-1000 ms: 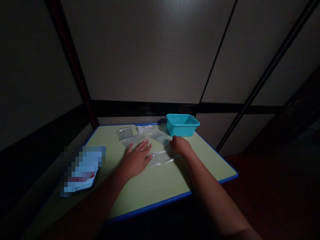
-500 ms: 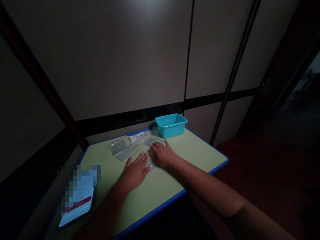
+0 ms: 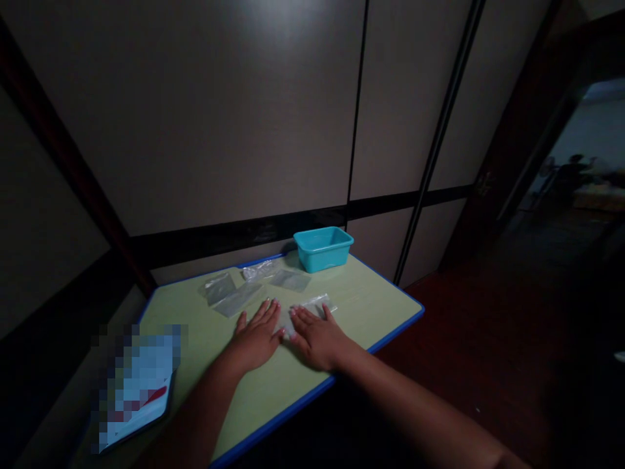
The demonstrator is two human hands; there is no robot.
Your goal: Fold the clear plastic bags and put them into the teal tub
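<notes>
My left hand (image 3: 260,340) lies flat with its fingers spread, its tips at the left side of a clear plastic bag (image 3: 318,302). On the bag's nearer right part rests my right hand (image 3: 317,335), palm down and fingers stretched out. Both hands partly cover this bag, and its lower end is hidden. Farther back lie more flat clear plastic bags, one at the middle (image 3: 290,280) and an overlapping pair (image 3: 238,301) to the left. Behind them is a crumpled clear plastic bag (image 3: 258,270).
A turquoise plastic basket (image 3: 325,254) stands at the back corner of the pale green table (image 3: 375,299) with a blue edge. A tablet-like device with a lit, partly blurred screen (image 3: 151,384) leans at the left. Wardrobe panels (image 3: 244,130) rise behind; a doorway opens at far right.
My right hand has moved back toward me from the farther bags and now lies flat on the near bag. My left hand stays spread. The camera view has turned slightly right.
</notes>
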